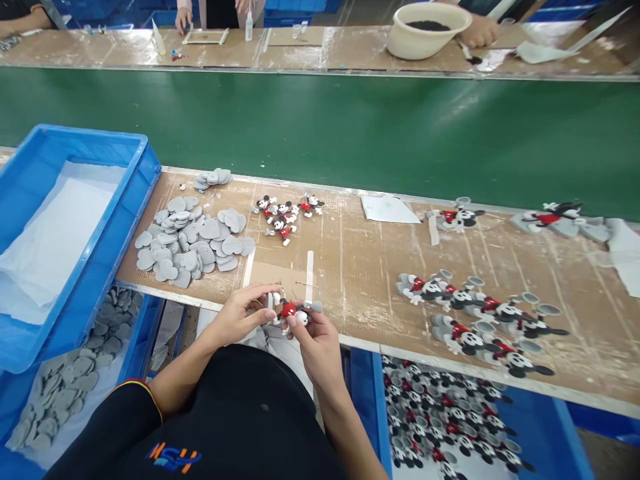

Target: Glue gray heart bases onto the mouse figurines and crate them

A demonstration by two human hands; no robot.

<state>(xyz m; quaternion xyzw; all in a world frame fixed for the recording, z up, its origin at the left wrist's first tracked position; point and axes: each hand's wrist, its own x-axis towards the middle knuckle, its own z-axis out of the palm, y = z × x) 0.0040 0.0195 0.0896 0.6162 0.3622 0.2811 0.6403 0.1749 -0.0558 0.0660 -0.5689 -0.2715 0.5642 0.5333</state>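
Close to my body, at the near edge of the cardboard-covered bench, I hold a small Mickey Mouse figurine (289, 309) between both hands. My left hand (239, 313) pinches its left end, where a grey-white piece shows by the fingertips. The fingers of my right hand (315, 340) close round the head end, with a grey disc-like part (313, 306) sticking out above them. Beyond my hands lie several loose Mickey figurines (284, 217). To their left is a heap of flat grey heart-shaped pieces (193, 243).
A blue crate (145, 167) with white sheeting stands at left, above grey pieces (65, 400). Rows of figurines (480, 307) lie on the bench at right; more fill a lower blue bin (377, 407). Past the green conveyor (320, 127), co-workers' hands (184, 17) and a cream basin (400, 40) show.
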